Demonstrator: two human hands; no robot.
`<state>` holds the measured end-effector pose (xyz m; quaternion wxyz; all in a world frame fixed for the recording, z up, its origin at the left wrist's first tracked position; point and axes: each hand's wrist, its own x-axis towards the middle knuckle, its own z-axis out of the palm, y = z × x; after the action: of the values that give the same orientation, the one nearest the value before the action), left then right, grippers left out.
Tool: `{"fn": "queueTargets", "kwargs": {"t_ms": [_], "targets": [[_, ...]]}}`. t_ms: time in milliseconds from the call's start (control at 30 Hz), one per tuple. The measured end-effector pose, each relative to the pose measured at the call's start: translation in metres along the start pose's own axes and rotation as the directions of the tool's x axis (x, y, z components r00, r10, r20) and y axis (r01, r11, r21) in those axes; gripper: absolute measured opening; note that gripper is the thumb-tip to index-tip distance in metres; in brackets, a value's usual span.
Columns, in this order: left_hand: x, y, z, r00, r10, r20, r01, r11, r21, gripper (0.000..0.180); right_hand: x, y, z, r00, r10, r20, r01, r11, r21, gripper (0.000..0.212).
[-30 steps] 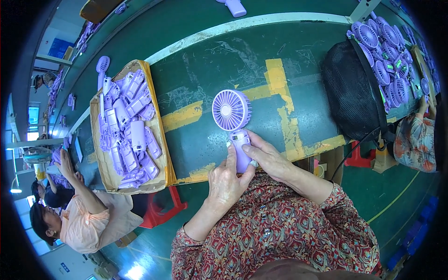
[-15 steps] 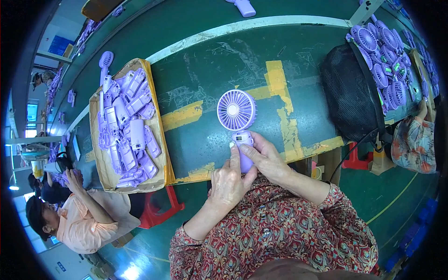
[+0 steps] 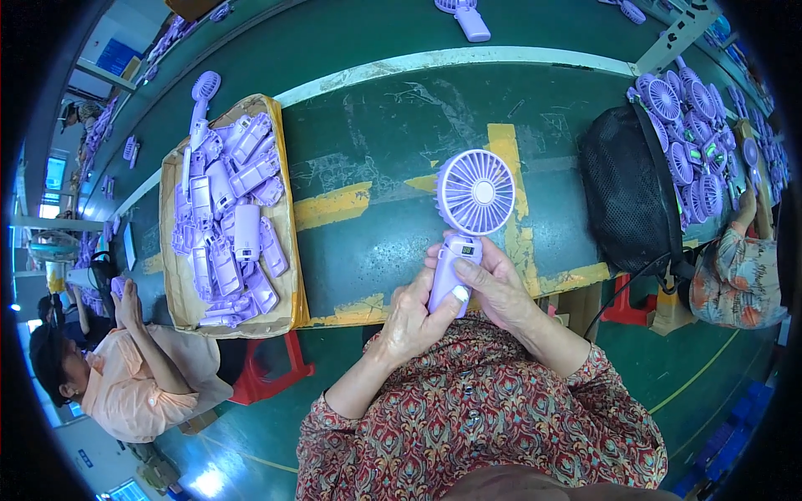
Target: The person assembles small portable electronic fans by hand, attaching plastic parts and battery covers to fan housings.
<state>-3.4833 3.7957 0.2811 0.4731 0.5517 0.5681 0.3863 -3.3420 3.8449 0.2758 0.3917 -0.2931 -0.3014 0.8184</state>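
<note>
Left hand (image 3: 408, 323) and right hand (image 3: 504, 292) curled round handle (image 3: 445, 269) of purple fan (image 3: 482, 192), above bench (image 3: 393, 259). Holding step, apparently; freeing one calls for the other's firm grip.

A factory floor, by the look of it: an assembly line for small fans.
A long green workbench (image 3: 334, 259), scuffed and patched with yellow tape, runs from left to right, a pale rail (image 3: 468, 55) along its far side and a green strip with scattered fans (image 3: 473, 25) beyond. On the left, a cardboard tray (image 3: 293, 259) is heaped with purple casings (image 3: 247, 230); on the right lies a pile of matching fans (image 3: 710, 195). One co-worker (image 3: 138, 380) is at the bench on the left, another (image 3: 727, 288) on the right, with red stools (image 3: 271, 376) near it. The green floor (image 3: 259, 426) carries yellow lines (image 3: 693, 372).
</note>
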Motion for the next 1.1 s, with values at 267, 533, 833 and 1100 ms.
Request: {"fn": "queueTargets", "kwargs": {"t_ms": [267, 533, 833, 1100], "targets": [[0.004, 0.0, 0.006, 0.976, 0.204, -0.075, -0.193, 0.972, 0.137, 0.03, -0.002, -0.007, 0.004, 1.0, -0.005, -0.016, 0.006, 0.995, 0.097, 0.047], [0.03, 0.006, 0.002, 0.998, 0.043, -0.052, -0.036, 0.992, 0.125, 0.03, 0.018, -0.011, -0.005, 0.999, 0.044, 0.029, -0.045, 0.998, 0.038, 0.041], [0.107, -0.024, -0.002, 0.981, 0.072, -0.182, -0.095, 0.988, -0.119, 0.021, 0.146, -0.09, -0.04, 0.961, -0.187, -0.202, 0.028, 0.797, -0.604, 0.035], [0.11, -0.024, 0.0, 0.991, 0.027, -0.132, -0.05, 0.983, -0.177, 0.009, 0.321, -0.151, -0.058, 0.654, -0.756, 0.04, -0.032, -0.08, -0.996, 0.055]]}}
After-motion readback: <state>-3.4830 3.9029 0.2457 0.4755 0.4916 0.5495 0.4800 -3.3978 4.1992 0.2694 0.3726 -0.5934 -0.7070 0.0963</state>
